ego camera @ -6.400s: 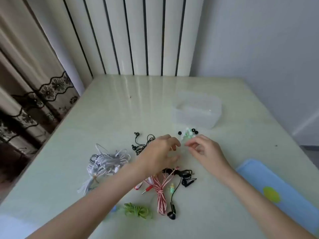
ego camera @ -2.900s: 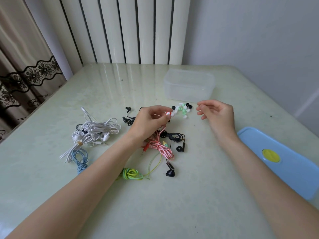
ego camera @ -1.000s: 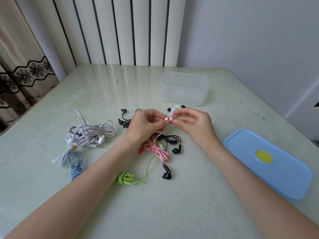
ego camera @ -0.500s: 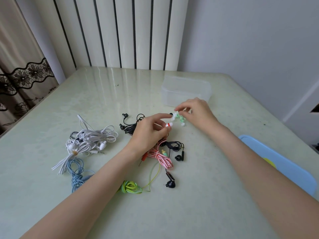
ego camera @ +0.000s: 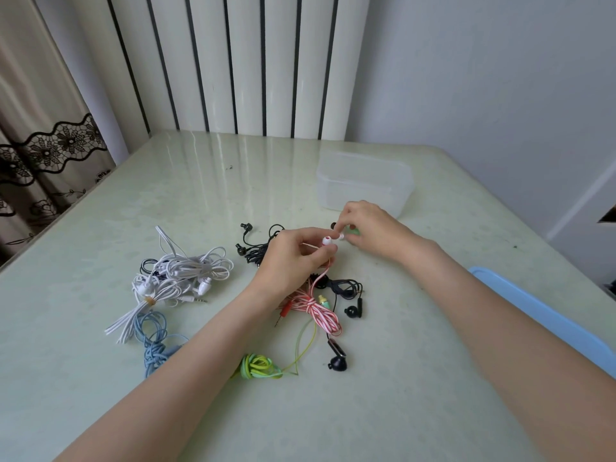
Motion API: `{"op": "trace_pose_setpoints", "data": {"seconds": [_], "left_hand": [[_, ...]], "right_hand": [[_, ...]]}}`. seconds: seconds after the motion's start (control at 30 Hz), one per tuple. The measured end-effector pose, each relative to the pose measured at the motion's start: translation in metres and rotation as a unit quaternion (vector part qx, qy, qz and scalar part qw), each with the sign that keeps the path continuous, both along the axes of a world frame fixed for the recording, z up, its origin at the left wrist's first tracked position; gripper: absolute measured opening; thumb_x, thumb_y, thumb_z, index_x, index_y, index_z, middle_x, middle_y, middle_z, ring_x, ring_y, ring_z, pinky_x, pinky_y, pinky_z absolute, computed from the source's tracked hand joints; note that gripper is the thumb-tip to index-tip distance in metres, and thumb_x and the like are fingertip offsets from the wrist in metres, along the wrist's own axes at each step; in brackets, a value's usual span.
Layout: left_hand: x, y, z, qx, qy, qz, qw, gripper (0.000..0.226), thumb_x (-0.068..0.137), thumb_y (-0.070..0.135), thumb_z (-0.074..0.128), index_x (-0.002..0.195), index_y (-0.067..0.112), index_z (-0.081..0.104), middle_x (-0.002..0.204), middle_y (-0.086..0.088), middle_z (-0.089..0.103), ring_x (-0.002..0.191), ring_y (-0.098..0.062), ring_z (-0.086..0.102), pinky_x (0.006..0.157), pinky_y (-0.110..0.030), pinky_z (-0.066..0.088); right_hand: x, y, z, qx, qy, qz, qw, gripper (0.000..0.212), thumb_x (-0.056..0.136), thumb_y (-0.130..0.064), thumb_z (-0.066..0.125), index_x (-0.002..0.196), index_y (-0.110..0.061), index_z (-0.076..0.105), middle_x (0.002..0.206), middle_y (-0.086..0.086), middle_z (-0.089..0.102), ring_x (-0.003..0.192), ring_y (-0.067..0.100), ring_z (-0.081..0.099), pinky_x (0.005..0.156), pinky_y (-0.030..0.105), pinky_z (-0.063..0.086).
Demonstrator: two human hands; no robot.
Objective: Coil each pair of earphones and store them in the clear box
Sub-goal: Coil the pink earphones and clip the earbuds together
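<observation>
My left hand (ego camera: pixel 293 258) pinches an earbud of the red-and-white striped earphones (ego camera: pixel 316 310), raised above the table; its cord hangs down to the bundle below. My right hand (ego camera: pixel 370 228) pinches a small white ear tip right beside that bud, over a little pile of loose ear tips mostly hidden under the hand. The clear box (ego camera: pixel 365 181) stands open just beyond my right hand. White earphones (ego camera: pixel 180 275), blue earphones (ego camera: pixel 155 341), green earphones (ego camera: pixel 260 368) and black earphones (ego camera: pixel 346 295) lie on the table.
A second black pair (ego camera: pixel 253 245) lies behind my left hand. The blue lid (ego camera: pixel 546 318) rests at the right table edge under my right forearm. A ribbed white radiator and a curtain stand behind the pale green table (ego camera: pixel 400 395).
My right hand left the pile of ear tips and came back to the raised earbud with a white tip pinched in it. My left hand kept holding the bud.
</observation>
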State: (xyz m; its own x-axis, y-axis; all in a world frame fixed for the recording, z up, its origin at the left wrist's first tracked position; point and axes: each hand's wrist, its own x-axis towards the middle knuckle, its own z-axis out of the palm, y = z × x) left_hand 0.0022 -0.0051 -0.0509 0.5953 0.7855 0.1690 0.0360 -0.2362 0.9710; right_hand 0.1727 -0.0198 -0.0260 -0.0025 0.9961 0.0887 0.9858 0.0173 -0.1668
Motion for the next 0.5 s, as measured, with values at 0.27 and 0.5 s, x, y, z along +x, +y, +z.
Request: {"op": "trace_pose_setpoints", "data": {"seconds": [0.27,0.5], "left_hand": [[0.001,0.0,0.001,-0.021,-0.007,-0.002,1.0,0.015,0.088,0.009,0.058,0.095,0.017,0.069,0.073,-0.006,0.066,0.067,-0.012,0.063,0.064,-0.016,0.051],[-0.007,0.0,0.028,0.158,0.153,0.015,0.975,0.024,0.091,0.023,0.054,0.111,0.016,0.065,0.088,0.009,0.064,0.072,0.001,0.058,0.063,0.001,0.038]], "right_hand": [[-0.005,-0.005,-0.007,0.065,0.028,-0.014,0.997,0.013,0.084,-0.013,0.059,0.093,-0.01,0.069,0.101,0.009,0.06,0.096,0.022,0.051,0.079,0.022,0.032],[-0.02,-0.052,0.007,0.142,0.27,-0.063,0.95,0.018,0.076,-0.003,0.065,0.072,-0.019,0.056,0.068,-0.003,0.058,0.054,-0.001,0.052,0.055,0.007,0.04]]}}
